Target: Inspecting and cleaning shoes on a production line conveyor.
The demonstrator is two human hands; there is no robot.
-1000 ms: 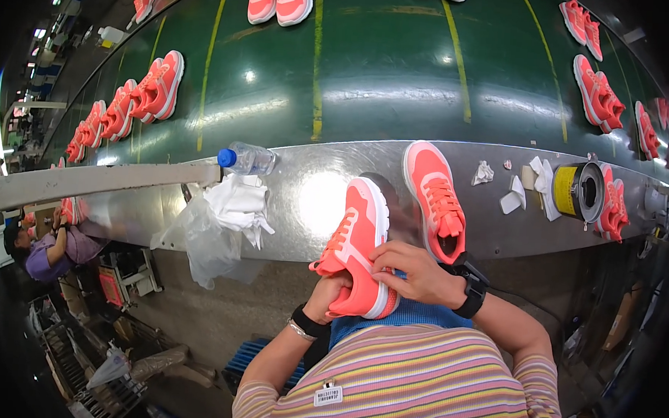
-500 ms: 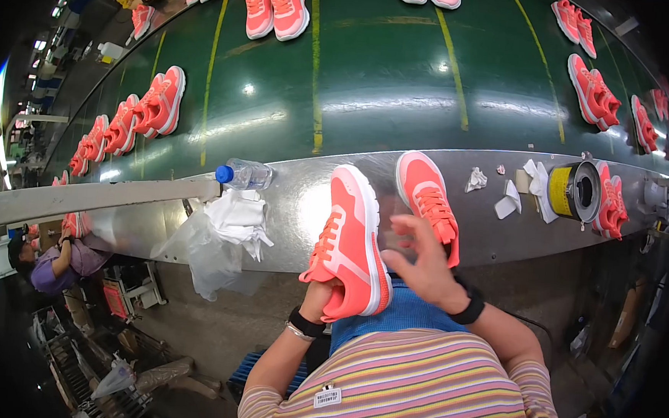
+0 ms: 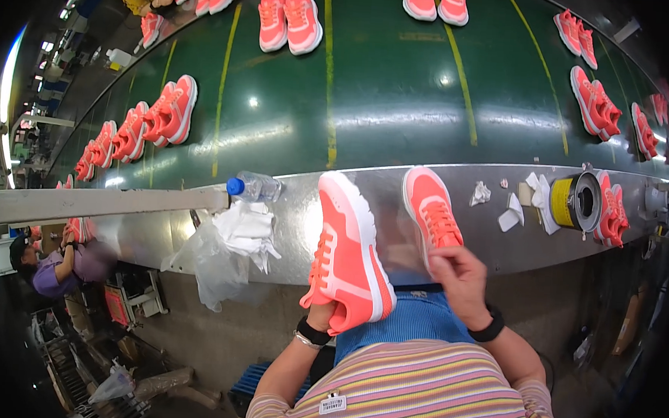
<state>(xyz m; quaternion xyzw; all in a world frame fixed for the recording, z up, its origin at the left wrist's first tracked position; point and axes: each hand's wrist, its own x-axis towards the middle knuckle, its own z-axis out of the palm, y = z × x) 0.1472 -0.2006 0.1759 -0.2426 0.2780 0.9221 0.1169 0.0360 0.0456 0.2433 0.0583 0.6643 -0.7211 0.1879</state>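
Observation:
My left hand [image 3: 320,314] is mostly hidden in the opening of a coral-pink sneaker [image 3: 350,264] with a white sole. It holds this shoe up off the bench, toe pointing away and the sole's side facing right. To the right, a matching sneaker [image 3: 431,203] rests on the metal bench, laces up and toe away. At its heel end is my right hand [image 3: 462,284], fingers bent and closed on the rear of the shoe, whose heel they cover. Both wrists wear black bands.
A steel ledge [image 3: 293,252] borders a green conveyor belt [image 3: 389,74] bearing several pairs of coral sneakers. On the ledge are a blue-capped bottle [image 3: 255,187], white cloths [image 3: 245,226], a plastic bag [image 3: 220,267], paper scraps [image 3: 512,214] and a yellow-labelled can [image 3: 572,202]. A co-worker [image 3: 55,268] sits far left.
My right hand has moved from between the two shoes, fingers spread, to the right sneaker's heel, where its fingers have closed. My left hand still holds the other sneaker.

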